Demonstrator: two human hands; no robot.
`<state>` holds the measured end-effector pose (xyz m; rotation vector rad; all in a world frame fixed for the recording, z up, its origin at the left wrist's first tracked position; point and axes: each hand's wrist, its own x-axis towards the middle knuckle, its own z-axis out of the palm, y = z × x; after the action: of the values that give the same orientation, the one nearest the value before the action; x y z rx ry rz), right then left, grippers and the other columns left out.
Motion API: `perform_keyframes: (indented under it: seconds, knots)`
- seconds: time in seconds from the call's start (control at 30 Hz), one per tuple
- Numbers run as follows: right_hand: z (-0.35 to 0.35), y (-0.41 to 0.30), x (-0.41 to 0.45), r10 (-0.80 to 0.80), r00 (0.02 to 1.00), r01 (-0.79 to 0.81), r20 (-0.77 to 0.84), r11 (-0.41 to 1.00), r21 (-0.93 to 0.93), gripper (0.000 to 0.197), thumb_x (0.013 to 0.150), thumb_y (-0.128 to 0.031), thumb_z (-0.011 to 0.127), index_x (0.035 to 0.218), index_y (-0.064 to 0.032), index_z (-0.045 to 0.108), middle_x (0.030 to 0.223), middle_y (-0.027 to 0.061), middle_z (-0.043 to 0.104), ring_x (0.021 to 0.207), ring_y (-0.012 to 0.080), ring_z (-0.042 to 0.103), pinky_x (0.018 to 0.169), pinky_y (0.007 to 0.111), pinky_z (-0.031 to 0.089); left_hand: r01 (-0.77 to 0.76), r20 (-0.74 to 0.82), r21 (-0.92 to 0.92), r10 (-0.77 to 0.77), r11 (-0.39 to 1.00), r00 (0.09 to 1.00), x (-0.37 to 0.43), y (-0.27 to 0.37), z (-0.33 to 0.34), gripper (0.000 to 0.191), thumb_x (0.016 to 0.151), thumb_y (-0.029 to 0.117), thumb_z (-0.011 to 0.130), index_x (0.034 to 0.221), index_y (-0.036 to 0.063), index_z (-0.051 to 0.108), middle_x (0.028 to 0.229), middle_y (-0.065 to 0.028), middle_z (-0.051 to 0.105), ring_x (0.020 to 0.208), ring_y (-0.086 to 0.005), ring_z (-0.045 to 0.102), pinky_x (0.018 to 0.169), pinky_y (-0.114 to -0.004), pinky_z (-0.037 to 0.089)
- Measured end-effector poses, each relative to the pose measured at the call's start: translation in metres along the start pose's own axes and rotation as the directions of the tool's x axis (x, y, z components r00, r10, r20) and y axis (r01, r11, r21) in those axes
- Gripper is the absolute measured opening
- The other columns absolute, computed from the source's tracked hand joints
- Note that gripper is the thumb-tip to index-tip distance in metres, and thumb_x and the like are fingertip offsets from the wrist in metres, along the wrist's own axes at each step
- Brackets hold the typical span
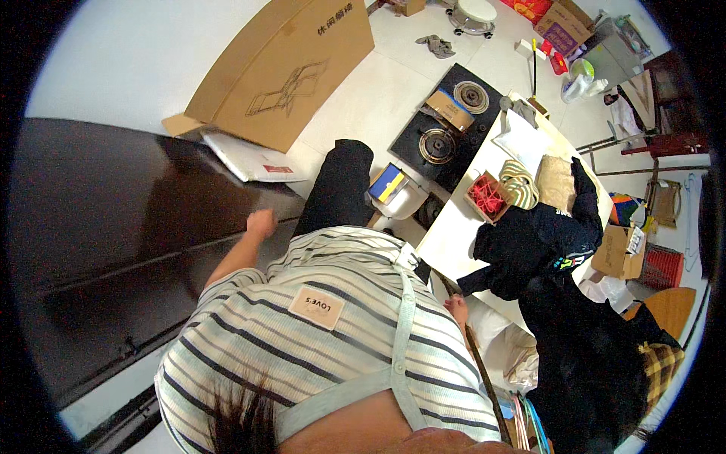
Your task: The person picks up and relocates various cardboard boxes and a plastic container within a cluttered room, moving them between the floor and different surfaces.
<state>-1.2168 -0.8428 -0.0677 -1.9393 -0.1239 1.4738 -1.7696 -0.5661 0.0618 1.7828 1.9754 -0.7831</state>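
My left hand point(262, 223), its fingers curled, is at or just above the edge of a dark brown glossy surface point(113, 210); no object shows in it. On my other side, my right hand point(456, 309) is partly hidden by my striped top. It is beside a thin dark stick or rail point(482, 369), and whether it grips this is unclear. Black clothing point(530, 249) lies on the pale tabletop point(448, 241) nearby. A small box of red cord or strips point(486, 197) stands there beside a striped cloth point(518, 183).
Ahead are a black two-burner gas hob point(411, 136), a white container point(411, 201) with a blue and yellow box point(388, 183), and a large cardboard carton point(283, 74). A wheeled stool point(475, 11) stands farther off. Cardboard boxes point(612, 249) and a red basket point(663, 267) are at right.
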Motion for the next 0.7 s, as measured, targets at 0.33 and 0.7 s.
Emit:
perform_keyframes:
  seconds: [0.33, 0.7]
  knots:
    - [0.079, -0.088, 0.021, 0.001, 0.996, -0.007, -0.090, 0.998, -0.066, 0.017, 0.085, -0.021, 0.050, 0.090, -0.0046, 0.049, 0.072, 0.0065, 0.057, 0.056, 0.0138, 0.053, 0.049, 0.024, 0.043, -0.022, 0.425, -0.295, 0.152, 0.955, 0.892, 0.116, -0.034, 0.040, 0.035, 0.076, 0.028, 0.051, 0.102, 0.0035, 0.054, 0.101, -0.0185, 0.056, 0.095, -0.0343, 0.053, 0.082, -0.042, 0.042]
    - [0.215, -0.368, 0.100, -0.157, 0.972, 0.089, -0.174, 0.934, -0.346, 0.018, 0.087, -0.018, 0.046, 0.095, -0.0026, 0.050, 0.075, 0.0061, 0.057, 0.060, 0.0133, 0.054, 0.053, 0.024, 0.044, 0.022, 0.193, -0.615, 0.124, 0.788, 0.973, 0.223, -0.062, 0.001, 0.035, 0.078, 0.025, 0.051, 0.105, 0.0027, 0.051, 0.106, -0.0190, 0.053, 0.100, -0.0338, 0.050, 0.084, -0.041, 0.040]
